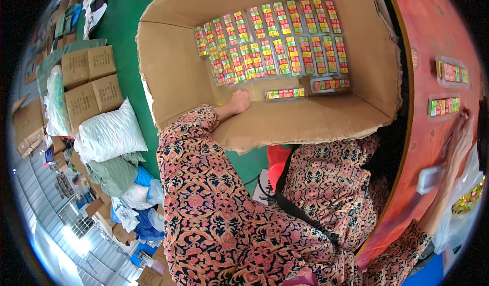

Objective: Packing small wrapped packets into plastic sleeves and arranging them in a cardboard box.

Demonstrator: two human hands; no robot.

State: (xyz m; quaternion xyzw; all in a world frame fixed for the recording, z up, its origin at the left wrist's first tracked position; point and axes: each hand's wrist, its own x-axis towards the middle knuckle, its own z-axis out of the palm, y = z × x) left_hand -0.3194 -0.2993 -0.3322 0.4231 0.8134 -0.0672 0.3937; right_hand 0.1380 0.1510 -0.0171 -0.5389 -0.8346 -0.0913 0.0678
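Cardboard box (pixel 178 77): large, brown, open-topped, standing on the green floor (pixel 127 47) in front of the person; its near flap folds outward toward the lap.
Packs in box (pixel 275 47): flat clear-wrapped packs striped red, green and yellow, laid side by side in two rows across the box bottom.
Loose packs (pixel 285 93): two more of the same kind, lying crosswise along the near edge of the rows, one just beside the other.
Left hand (pixel 238 103): inside the box at its near wall, fingers curled, resting on the bare cardboard just left of the nearer loose pack; it grasps nothing visible.
Right hand (pixel 458 143): stretched flat along the red table (pixel 423 26), fingers extended toward a striped pack (pixel 444 106); whether it has hold of anything cannot be told.
Further pack (pixel 452 73): lies higher on the table, apart from the hand.
White tray (pixel 429 179): small, empty-looking, beside the right wrist.
Sleeves (pixel 204 194): dark floral fabric on both arms.
Surroundings: sealed cartons (pixel 86 77) and stuffed bags (pixel 109 133) stacked at left.
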